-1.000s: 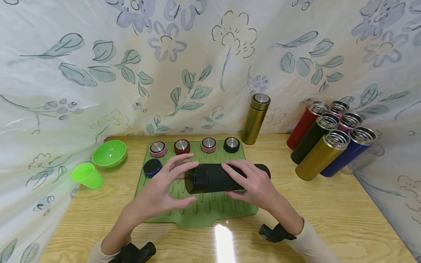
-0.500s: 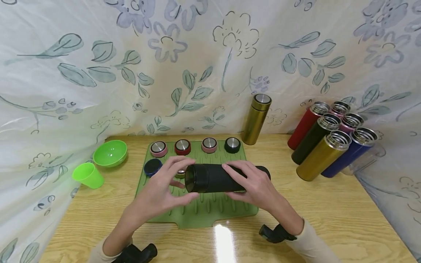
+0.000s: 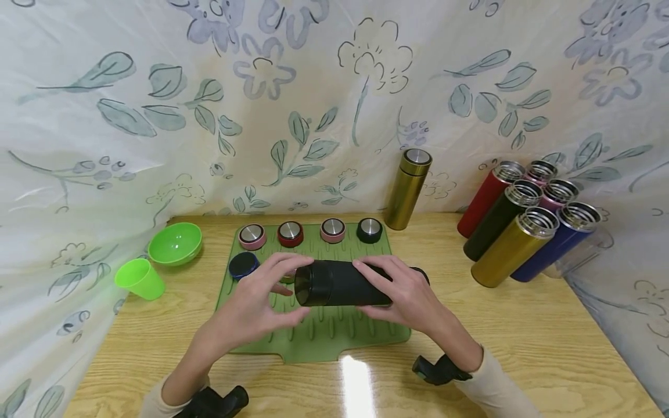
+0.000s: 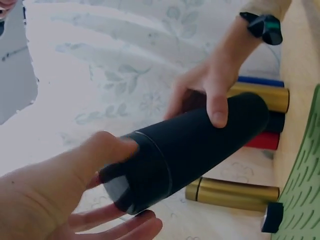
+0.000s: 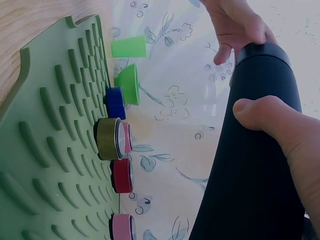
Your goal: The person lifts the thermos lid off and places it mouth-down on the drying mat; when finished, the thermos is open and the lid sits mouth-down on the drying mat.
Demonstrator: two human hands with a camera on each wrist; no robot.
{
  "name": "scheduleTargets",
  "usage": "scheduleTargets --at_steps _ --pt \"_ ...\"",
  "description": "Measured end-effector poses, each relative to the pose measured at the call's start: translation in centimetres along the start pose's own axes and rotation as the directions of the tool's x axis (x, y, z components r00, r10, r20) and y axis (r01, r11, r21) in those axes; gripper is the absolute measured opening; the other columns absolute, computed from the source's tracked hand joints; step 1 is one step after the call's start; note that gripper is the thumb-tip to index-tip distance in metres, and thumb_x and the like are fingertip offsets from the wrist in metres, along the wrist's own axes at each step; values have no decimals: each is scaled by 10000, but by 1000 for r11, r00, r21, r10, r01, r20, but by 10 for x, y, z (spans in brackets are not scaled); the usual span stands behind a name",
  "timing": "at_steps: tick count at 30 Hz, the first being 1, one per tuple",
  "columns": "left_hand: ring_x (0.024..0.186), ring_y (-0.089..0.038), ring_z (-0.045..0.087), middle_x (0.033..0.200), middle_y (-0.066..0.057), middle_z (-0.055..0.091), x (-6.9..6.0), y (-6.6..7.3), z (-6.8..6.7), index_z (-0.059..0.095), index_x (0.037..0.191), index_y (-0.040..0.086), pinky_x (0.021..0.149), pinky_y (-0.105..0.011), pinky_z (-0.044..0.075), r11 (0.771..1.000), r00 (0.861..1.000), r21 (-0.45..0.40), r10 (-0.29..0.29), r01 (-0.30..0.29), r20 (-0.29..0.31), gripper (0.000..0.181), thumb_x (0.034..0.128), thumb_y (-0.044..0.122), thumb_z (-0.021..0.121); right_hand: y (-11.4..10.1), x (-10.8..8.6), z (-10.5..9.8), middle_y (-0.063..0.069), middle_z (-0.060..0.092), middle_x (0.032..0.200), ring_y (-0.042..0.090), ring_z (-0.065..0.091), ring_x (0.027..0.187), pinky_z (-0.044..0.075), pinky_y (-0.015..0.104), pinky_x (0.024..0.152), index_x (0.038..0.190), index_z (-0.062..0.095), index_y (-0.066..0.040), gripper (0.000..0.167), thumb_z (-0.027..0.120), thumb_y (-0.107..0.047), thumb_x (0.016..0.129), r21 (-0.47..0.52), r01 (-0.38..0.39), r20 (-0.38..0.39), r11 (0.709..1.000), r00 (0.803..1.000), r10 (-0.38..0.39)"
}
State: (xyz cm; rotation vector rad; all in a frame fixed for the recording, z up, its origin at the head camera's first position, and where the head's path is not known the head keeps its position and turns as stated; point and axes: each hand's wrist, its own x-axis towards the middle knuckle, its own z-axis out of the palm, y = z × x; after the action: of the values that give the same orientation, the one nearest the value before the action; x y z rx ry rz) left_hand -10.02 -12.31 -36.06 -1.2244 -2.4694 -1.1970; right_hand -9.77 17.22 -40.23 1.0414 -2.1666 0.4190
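A black thermos bottle [image 3: 347, 281] lies level in the air above a green ridged mat [image 3: 308, 345]. My right hand [image 3: 405, 290] grips its body, thumb along one side and fingers on the other. Around the dark lid [image 3: 312, 283] at its left end curl the fingers and thumb of my left hand [image 3: 248, 299]. The left wrist view shows that thumb over the lid [image 4: 142, 172] and the other fingers beneath it. The lid sits on the bottle. Behind the left fingers, a gold lid [image 5: 109, 139] is mostly hidden in the head view.
Loose lids stand on the mat: pink [image 3: 252, 237], red [image 3: 290, 233], another pink [image 3: 332, 230], black [image 3: 369, 230] and blue [image 3: 243, 265]. A capped gold thermos [image 3: 409, 188] stands behind. Several lidless bottles [image 3: 514, 232] crowd the right. A green bowl [image 3: 175, 244] and cup [image 3: 140, 280] are left.
The left fingers and thumb have shifted slightly around the lid. My right hand and the black thermos bottle stay nearly where they were.
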Motion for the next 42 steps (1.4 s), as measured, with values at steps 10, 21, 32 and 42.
scheduleTargets --at_steps 10,21,32,42 --pt "1140 -219 617 1433 -44 428 0 -1 0 478 1413 233 791 -216 594 999 1000 -35 3 -2 18 709 787 166 804 1 -2 0 99 615 1217 233 613 1082 601 365 773 1346 572 -107 714 811 -426 753 6 -3 24 1000 1000 3" --pt "1192 -223 583 1439 -50 415 0 -1 1 451 1422 235 851 -228 582 998 998 -51 -27 30 50 728 789 187 807 1 -3 1 98 602 1247 233 600 1113 595 361 809 1366 556 -121 708 795 -429 774 4 6 60 1000 998 -7" --pt "1140 -215 607 1444 -48 410 0 -2 1 467 1383 220 805 -226 594 998 999 -57 -35 37 37 693 780 163 803 3 -2 1 103 619 1225 240 614 1078 597 373 782 1358 557 -109 751 840 -400 726 9 3 57 1000 998 -4" --pt "1175 -235 591 1421 -45 413 1 -4 1 497 1377 233 850 -251 587 997 999 -71 -29 32 41 668 788 146 800 4 -2 2 103 620 1220 243 614 1073 597 375 768 1354 558 -106 817 889 -363 652 5 3 54 1000 999 -4"
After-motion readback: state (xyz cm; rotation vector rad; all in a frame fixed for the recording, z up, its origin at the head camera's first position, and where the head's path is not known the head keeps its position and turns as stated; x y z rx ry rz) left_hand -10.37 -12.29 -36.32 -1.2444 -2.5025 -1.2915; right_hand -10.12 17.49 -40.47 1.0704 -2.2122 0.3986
